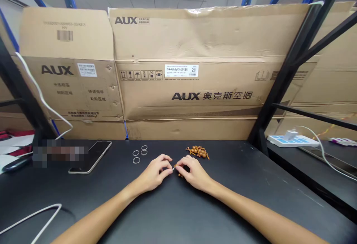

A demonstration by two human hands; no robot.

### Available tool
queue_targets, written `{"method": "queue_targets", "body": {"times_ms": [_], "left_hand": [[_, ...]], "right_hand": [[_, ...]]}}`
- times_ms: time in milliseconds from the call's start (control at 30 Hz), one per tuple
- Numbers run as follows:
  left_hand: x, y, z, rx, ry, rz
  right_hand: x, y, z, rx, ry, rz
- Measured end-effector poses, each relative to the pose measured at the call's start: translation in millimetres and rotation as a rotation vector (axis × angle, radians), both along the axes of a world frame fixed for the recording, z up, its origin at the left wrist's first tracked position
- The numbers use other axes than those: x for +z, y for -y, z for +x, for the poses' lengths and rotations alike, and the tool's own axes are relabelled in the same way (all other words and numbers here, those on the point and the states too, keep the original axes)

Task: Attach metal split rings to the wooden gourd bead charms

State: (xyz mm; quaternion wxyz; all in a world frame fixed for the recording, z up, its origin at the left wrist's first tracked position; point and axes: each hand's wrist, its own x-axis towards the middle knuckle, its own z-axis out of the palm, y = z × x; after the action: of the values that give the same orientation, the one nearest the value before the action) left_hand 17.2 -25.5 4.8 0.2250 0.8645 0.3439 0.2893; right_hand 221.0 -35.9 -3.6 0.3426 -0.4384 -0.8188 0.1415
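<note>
Fingers: both sets pinched together at the middle, left fingers and right fingers meeting on a thin pale bit, tips nearly touching. It's tiny, so I can't swear it's cord rather than a stick.

Hands: left hand and right hand sit side by side, low over the worktop, bare forearms coming in from the bottom corners.

Beads: a few brown beads poke out right under the right fingers; the main heap of brown wooden beads lies just past the hands, toward the far edge.

Rings: three thin pale rings sit left of that heap, beyond the left hand.

Edges: far edge of the worktop butts against big AUX cardboard boxes; right edge runs off diagonally, with a lower bench and white power strip past it.

Room: plenty of black top in front of and right of the hands.

In the way: smartphone to the left, white cable lower left, black rack upright at the far right corner.
</note>
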Motion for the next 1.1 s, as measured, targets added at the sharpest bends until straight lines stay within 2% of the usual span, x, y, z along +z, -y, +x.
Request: {"method": "queue_targets", "body": {"times_ms": [67, 167, 267, 367, 433, 533, 733, 1100], "left_hand": [[-1.5, -2, -1, 0.012, -0.017, 0.062], [-2.1, -2, -4, 0.077, -0.053, 0.173], [-1.7, 0, -5, 0.129, -0.160, 0.277], [-2.6, 2, -3, 0.088, -0.280, 0.312], [-4.0, 2, -2, 0.082, -0.294, 0.310], [-7.0, -3, -5, 0.155, -0.276, 0.311], [-16.3, -13, -16, 0.182, -0.344, 0.178], [-17.1, -14, -17, 0.148, -0.362, 0.148]], "right_hand": [[-0.9, -2, 2, -0.028, -0.015, 0.053], [-3.4, -2, 5, -0.113, 0.025, 0.220], [-6.6, 2, 6, -0.060, 0.132, 0.302], [-8.2, 7, 3, 0.087, 0.253, 0.222], [-7.1, 7, 3, 0.069, 0.291, 0.170], [-4.5, 0, 5, 0.025, 0.310, 0.140], [-5.1, -10, 15, 0.103, 0.397, -0.078], [-6.1, -10, 15, 0.123, 0.386, -0.108]]}}
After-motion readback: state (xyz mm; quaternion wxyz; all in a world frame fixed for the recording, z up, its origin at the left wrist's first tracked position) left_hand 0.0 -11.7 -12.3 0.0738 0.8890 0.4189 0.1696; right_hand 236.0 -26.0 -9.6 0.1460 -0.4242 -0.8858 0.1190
